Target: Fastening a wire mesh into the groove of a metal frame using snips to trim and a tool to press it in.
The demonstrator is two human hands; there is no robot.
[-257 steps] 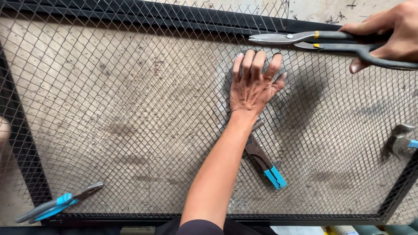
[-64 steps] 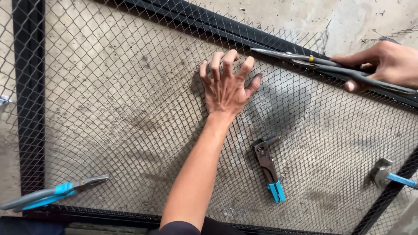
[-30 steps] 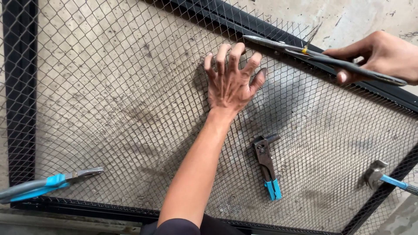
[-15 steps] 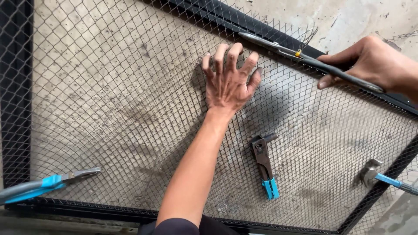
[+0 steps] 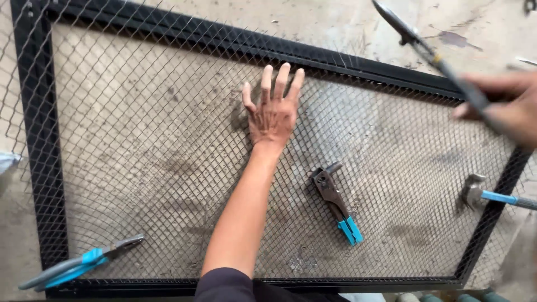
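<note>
left hand (image 5: 273, 114) flat, fingers spread, pressing wire mesh (image 5: 140, 140) just inside black frame (image 5: 39, 140). right hand (image 5: 506, 106) clenched on long snips (image 5: 430, 53), blurred, raised above frame. riveter (image 5: 337, 202) lies w/in mesh betw. hands.

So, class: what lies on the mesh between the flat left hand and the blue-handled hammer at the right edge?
In the head view, a rivet tool with blue handle tips lies on the wire mesh between the left hand and the hammer.

A rivet tool (image 5: 337, 204) with blue handle tips, blue-handled pliers (image 5: 78, 264) and a hammer (image 5: 492, 196) lie apart.
</note>
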